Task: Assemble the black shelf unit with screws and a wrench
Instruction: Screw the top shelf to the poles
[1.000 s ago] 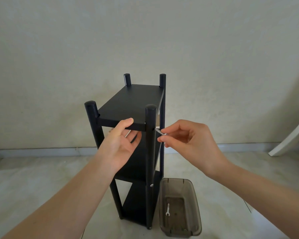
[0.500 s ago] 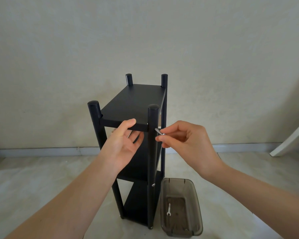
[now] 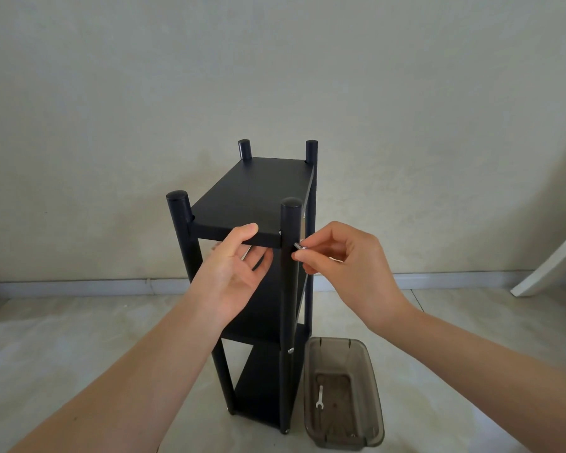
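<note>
The black shelf unit (image 3: 258, 191) stands upright on the floor with four round posts and three boards. My left hand (image 3: 232, 273) holds the front edge of the top board, thumb on top and fingers underneath. A thin pale object shows between those fingers; I cannot tell what it is. My right hand (image 3: 343, 256) pinches a silver screw (image 3: 298, 247) whose tip is at the right side of the near right post (image 3: 290, 256), level with the top board. A small silver wrench (image 3: 321, 395) lies in the tray.
A smoky transparent plastic tray (image 3: 371, 380) sits on the floor right of the shelf's base. Another screw head (image 3: 290, 350) shows lower on the near right post. A white curved furniture leg (image 3: 549, 266) leans at the far right, and the wall is close behind.
My right hand has brought the screw in closer against the near right post. My left hand keeps its hold on the top board. The view shifted slightly.
</note>
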